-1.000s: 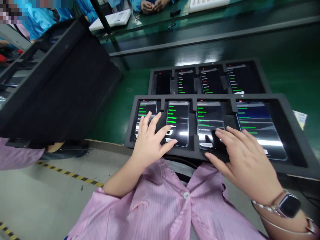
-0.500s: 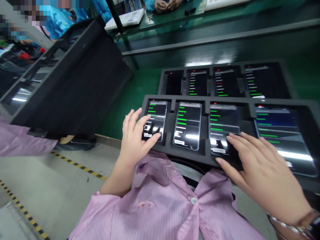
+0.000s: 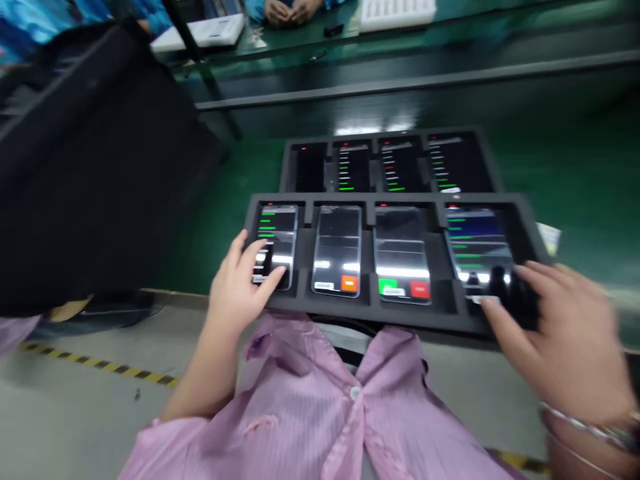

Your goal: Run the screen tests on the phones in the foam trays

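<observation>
Green anti-static matting (image 3: pixel 565 167) covers the workbench, and a black foam tray (image 3: pixel 260 200) lies on it with four compartments, each holding a face-up smartphone with a lit screen. The person's left hand (image 3: pixel 240 280) is loosely open, its fingertips (image 3: pixel 263 270) resting on the lower screen of the leftmost smartphone (image 3: pixel 277 230), not gripping it. The right hand (image 3: pixel 565 347), blurred and open with fingers spread, sits over the bottom corner of the rightmost smartphone (image 3: pixel 477 240); whether it touches is hard to tell. The second smartphone (image 3: pixel 337 233) shows an orange button, and the third smartphone (image 3: pixel 401 233) shows green and red buttons. Behind the tray sits a second black tray (image 3: pixel 387 163) of four smartphones.
</observation>
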{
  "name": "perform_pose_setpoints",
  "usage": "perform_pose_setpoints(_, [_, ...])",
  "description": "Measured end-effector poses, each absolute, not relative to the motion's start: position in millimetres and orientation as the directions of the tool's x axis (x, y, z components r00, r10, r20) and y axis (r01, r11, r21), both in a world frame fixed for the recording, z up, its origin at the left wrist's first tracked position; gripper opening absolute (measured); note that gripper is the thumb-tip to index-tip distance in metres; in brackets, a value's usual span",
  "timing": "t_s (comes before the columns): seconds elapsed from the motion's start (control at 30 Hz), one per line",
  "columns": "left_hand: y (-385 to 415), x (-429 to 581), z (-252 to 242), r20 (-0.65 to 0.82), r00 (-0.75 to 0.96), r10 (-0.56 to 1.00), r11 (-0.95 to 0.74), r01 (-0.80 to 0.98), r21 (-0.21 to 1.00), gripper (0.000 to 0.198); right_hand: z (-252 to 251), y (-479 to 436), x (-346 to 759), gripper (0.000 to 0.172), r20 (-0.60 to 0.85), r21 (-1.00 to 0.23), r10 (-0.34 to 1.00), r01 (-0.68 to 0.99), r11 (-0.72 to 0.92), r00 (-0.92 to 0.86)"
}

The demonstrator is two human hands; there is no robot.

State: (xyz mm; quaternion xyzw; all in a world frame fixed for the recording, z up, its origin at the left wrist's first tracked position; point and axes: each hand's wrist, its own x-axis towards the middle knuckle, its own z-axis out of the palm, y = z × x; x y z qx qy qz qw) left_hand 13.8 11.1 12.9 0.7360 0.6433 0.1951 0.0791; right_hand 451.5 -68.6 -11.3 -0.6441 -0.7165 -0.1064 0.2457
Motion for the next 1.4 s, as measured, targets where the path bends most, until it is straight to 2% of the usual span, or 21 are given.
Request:
perform_pose_setpoints(0.07, [11.0,15.4,13.9,0.141,0.068,0.988,-0.113,0.932,0.344,0.053,-12.2,-69.2,448.7,0.060,0.521,-0.123,0.851,0.982,0.143,-0.059])
perform_pose_setpoints(0.2, [10.0,17.5,14.5,0.101,0.040,0.994,-0.074,0.934,0.350,0.056,-13.7,-71.1,441.6,0.094,0.542,-0.105,0.840,0.990,0.091,-0.020])
perform_pose_setpoints(0.33, [9.5,16.0,12.0,0.155,0.034,0.987,-0.095,0.910,0.403,0.064,-14.0,-73.9,440.6,0.092,0.486,-0.143,0.874,0.986,0.080,-0.001])
perform_pose_setpoints(0.47, [9.7,13.6,9.3,0.176,0.037,0.984,-0.109,0.903,0.416,0.062,-13.5,-74.7,439.5,0.100,0.553,-0.166,0.833,0.981,0.102,0.007])
perform_pose_setpoints(0.53, [9.4,13.3,9.0,0.178,0.040,0.983,-0.113,0.900,0.421,0.059,-11.8,-74.6,439.0,0.087,0.547,-0.136,0.837,0.984,0.115,-0.022])
perform_pose_setpoints(0.63, [8.6,13.7,9.2,0.186,0.034,0.982,-0.111,0.899,0.424,0.057,-9.0,-74.0,439.3,0.044,0.487,-0.079,0.870,0.988,0.132,-0.077])
perform_pose_setpoints(0.67, [8.5,13.9,9.1,0.189,0.030,0.982,-0.109,0.899,0.424,0.057,-8.7,-73.6,439.5,0.037,0.481,-0.075,0.873,0.988,0.134,-0.082])
perform_pose_setpoints(0.73, [8.6,14.0,8.5,0.192,0.024,0.981,-0.105,0.899,0.424,0.057,-9.0,-72.7,439.3,0.041,0.502,-0.102,0.863,0.986,0.131,-0.063])
perform_pose_setpoints(0.87, [9.6,13.2,6.4,0.208,0.031,0.978,-0.120,0.895,0.430,0.058,-10.5,-71.2,436.3,0.065,0.578,-0.156,0.816,0.977,0.144,-0.028])
perform_pose_setpoints(0.97, [9.3,12.2,6.6,0.203,0.030,0.979,-0.118,0.893,0.434,0.059,-9.4,-72.1,436.7,0.063,0.598,-0.179,0.801,0.972,0.149,-0.012])
perform_pose_setpoints(1.07, [6.4,10.3,8.4,0.166,0.027,0.986,-0.100,0.889,0.447,0.061,-10.2,-76.8,445.8,0.059,0.604,-0.252,0.794,0.961,0.114,0.064])
perform_pose_setpoints(1.23, [-2.8,-0.6,1.8,0.160,0.000,0.987,-0.089,0.831,0.550,0.071,-29.8,-91.6,473.5,0.068,0.404,-0.582,0.819,0.805,-0.115,0.408])
perform_pose_setpoints(1.3, [-5.4,-9.1,-6.4,0.145,-0.043,0.988,-0.061,0.768,0.638,0.076,-42.0,-96.3,483.4,0.064,0.346,-0.650,0.829,0.750,-0.125,0.438])
perform_pose_setpoints(1.4, [-6.0,-22.9,-20.0,0.075,-0.118,0.990,0.021,0.653,0.757,0.076,-58.5,-98.4,495.7,0.051,0.330,-0.684,0.846,0.724,-0.092,0.420])
